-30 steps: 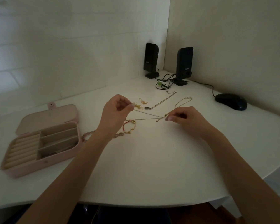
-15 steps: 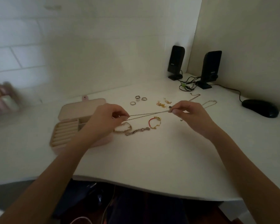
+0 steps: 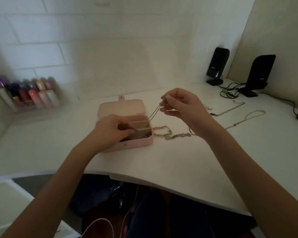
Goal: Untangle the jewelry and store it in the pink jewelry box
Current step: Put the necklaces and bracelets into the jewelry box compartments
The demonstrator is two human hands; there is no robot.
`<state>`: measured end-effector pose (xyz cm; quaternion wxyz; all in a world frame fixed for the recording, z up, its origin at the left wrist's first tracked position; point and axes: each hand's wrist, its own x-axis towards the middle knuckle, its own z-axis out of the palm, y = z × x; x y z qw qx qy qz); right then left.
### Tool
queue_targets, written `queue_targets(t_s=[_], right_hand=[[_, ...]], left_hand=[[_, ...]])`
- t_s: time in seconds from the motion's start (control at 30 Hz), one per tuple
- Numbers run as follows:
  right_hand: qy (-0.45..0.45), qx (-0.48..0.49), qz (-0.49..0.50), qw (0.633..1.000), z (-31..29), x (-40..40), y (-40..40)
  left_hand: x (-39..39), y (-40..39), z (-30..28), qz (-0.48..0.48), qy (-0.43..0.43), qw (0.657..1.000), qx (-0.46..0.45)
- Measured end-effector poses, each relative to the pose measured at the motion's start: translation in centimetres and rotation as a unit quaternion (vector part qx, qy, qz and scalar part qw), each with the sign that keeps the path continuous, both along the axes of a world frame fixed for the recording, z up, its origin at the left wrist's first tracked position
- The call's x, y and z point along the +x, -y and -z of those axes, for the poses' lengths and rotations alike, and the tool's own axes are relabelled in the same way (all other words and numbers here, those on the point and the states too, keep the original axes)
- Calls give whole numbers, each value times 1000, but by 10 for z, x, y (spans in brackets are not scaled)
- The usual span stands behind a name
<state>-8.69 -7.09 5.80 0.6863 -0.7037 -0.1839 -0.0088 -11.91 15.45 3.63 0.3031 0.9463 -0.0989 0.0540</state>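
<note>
Necklace chain: thin, doubled, slanting from the right hand down into the pink jewelry box. The right hand pinches its upper end between thumb and fingertips, raised above the bench. The left hand is inside the open box, fingers curled, pinching the chain's lower end at a divider. The box lid lies flat behind the left hand. Just right of the box, under the right wrist, lie tangled bracelets. Two further necklaces lie beyond the right hand, near two black speakers. Nail polish bottles, blurred, stand far left of the left hand.
</note>
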Motion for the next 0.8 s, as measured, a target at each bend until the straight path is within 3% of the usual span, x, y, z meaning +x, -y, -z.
queue_targets(t_s=[0.17,0.27,0.33,0.4,0.53,0.63,0.8], right_hand=[[46,-74,-11,996,-3,-1,-26],[73,-109,-31,991,-5,-3,-42],[94,-128,-40,986,-6,-5,-51],[109,-138,-46,983,-7,-6,-55],[119,-185,-27,975,-1,0,-44],[123,-271,-16,955,8,4,-34],[137,-379,-26,915,20,3,-36]], left_hand=[[-4,-5,-3,28,-5,1000,-6],[-5,-5,-10,28,-18,990,-135],[-8,-2,-12,61,-71,964,-250],[-9,0,-12,68,-89,952,-284],[-12,-7,-13,-6,-35,971,-238],[-10,-13,-9,-50,2,989,-136],[-8,-7,0,-28,19,999,-22]])
